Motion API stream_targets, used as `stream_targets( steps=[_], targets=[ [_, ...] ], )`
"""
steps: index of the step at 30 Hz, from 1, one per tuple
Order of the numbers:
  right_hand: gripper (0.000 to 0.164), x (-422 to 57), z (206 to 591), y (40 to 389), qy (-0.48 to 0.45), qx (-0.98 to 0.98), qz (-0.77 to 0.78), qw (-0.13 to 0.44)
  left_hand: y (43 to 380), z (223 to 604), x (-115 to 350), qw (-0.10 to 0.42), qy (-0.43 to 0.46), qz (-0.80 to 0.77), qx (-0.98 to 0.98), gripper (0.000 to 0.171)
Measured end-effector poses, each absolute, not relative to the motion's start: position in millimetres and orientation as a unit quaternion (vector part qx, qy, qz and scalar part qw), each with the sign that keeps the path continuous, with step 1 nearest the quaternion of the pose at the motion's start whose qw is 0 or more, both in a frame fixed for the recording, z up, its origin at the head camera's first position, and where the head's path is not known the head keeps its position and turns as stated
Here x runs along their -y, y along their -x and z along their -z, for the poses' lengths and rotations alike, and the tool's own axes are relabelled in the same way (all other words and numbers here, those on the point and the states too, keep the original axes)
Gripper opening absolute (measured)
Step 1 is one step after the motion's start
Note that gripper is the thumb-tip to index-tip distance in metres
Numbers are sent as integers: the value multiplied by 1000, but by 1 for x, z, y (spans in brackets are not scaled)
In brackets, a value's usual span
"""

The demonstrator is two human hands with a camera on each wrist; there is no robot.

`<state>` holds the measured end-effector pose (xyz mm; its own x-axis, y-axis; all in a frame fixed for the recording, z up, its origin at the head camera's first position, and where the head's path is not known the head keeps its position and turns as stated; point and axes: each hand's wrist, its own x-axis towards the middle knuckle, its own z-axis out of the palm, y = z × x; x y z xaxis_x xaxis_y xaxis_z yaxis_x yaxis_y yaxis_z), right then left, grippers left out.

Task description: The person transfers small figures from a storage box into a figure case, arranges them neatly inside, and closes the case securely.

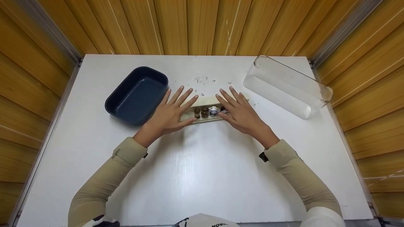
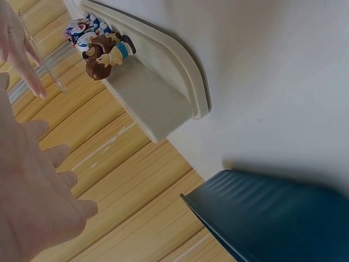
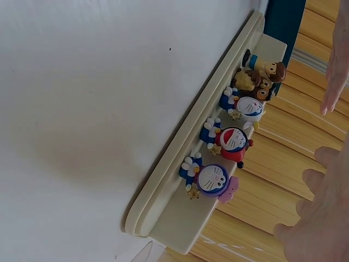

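Observation:
A cream display stand (image 1: 206, 101) lies across the middle of the table, with several small figurines (image 1: 213, 111) lined up on it. In the right wrist view, three are blue-and-white cat figures (image 3: 212, 179) with differing headgear; beside them stand a brown figure (image 3: 246, 80) and a brown-haired figure (image 3: 270, 68) in blue shorts. My left hand (image 1: 170, 113) is spread flat over the stand's left end. Over its right end, covering some figurines in the head view, my right hand (image 1: 241, 113) is spread likewise. Both wrist views show the hands apart from the figurines, holding nothing.
A dark blue bin (image 1: 139, 97) sits left of the stand, close to my left hand. At the back right lies a clear plastic container (image 1: 284, 85), set at an angle. Small dark marks (image 1: 202, 79) dot the table behind the stand. Wood-panelled walls (image 1: 202, 28) border the table.

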<state>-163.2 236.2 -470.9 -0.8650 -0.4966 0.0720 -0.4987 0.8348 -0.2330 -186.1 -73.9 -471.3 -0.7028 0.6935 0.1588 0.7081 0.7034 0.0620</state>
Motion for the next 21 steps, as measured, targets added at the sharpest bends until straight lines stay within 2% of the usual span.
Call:
stream_targets(
  steps=[5,13,17,21],
  targets=[
    [68,-244,472,167,-253,959,-126,3,186,475,75,43,372,68,925,76],
    [68,-269,486,184,-202,967,-154,-15,183,493,86,-16,335,124,934,76],
    [69,-286,499,194,-171,971,-165,-24,179,501,89,-32,303,212,929,75],
    [69,-300,504,199,-153,972,-175,-20,177,512,88,-75,233,337,909,73]
  ],
)
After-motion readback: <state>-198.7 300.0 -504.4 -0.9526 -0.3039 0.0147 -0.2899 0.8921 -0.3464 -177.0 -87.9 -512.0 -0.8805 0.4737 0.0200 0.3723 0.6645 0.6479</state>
